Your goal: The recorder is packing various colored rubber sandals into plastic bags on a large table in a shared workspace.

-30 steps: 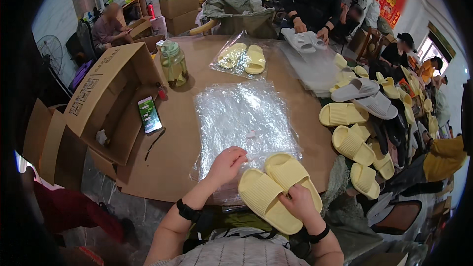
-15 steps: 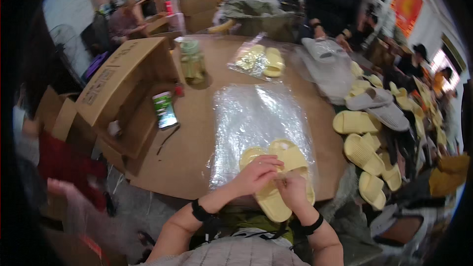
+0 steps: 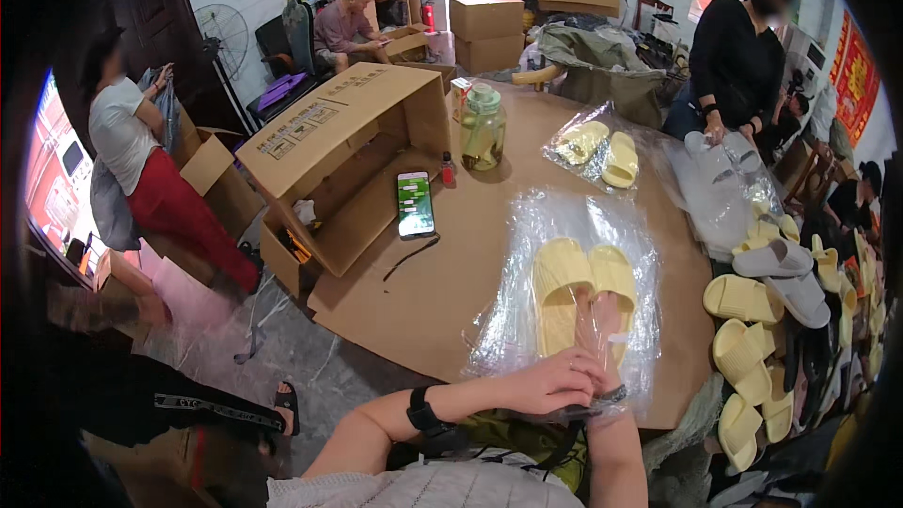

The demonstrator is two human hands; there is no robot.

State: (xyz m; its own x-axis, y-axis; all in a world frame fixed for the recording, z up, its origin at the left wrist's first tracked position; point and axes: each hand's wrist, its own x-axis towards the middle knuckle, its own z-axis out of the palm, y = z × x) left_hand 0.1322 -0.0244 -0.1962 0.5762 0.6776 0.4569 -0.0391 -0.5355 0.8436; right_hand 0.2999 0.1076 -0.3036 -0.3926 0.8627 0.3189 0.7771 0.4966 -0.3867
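Yellow foam slippers (image 3: 583,287), crinkled clear bag (image 3: 527,320)

One second ago the pair of yellow slippers (image 3: 583,287) lay at the near table edge, outside the clear plastic bag (image 3: 564,292), with both hands resting on them. Half a second ago the hands were pushing the pair toward the bag's mouth. Now the slippers lie inside the bag, side by side, farther onto the table. The right hand (image 3: 602,320) has gone into the bag behind them (seen through the film). The left hand (image 3: 555,384) has shifted to grip the bag's near opening.
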